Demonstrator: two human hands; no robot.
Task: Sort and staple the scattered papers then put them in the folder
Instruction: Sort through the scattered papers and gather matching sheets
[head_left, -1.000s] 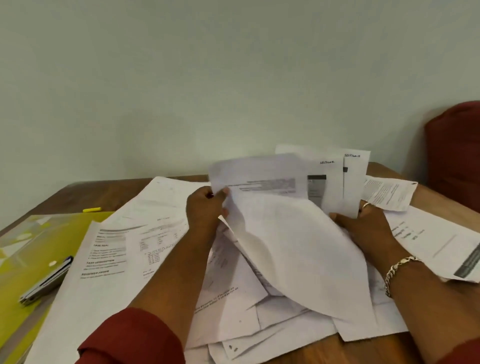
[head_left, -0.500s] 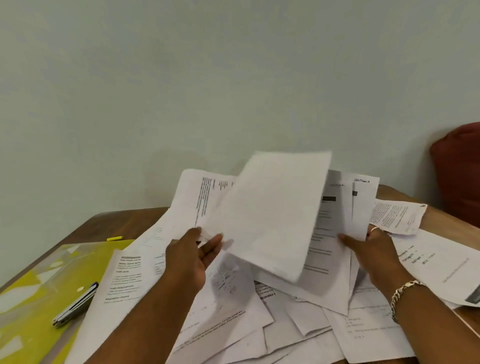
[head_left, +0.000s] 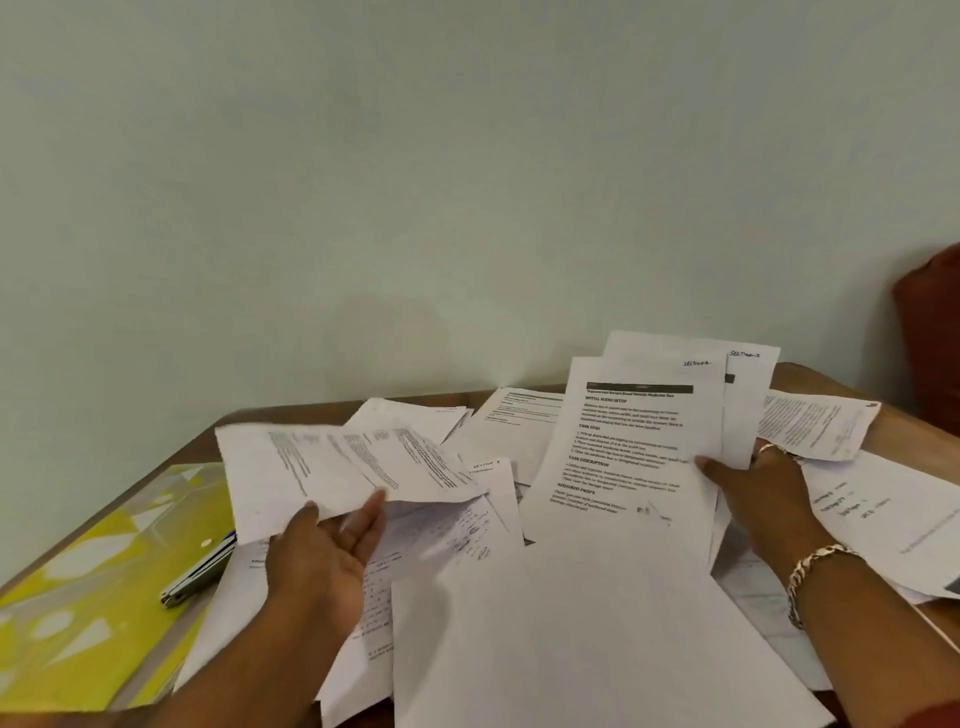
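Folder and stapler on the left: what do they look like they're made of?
Folder: looks like thin glossy plastic, yellow-green with pale see-through patches and bright glare along its surface. Stapler: seems to be polished metal, silvery with sharp highlights; its far end is hidden under a sheet of paper, so any plastic parts can't be ruled out.

One head-worn view looks forward and slightly down from just behind the forearms, close above the surface (head_left: 883, 415). It faces a pale wall (head_left: 467, 182) that fills the upper half beyond the fingers (head_left: 363, 525). Scattered papers (head_left: 597, 623) crowd the lower half, around and below the fingers.
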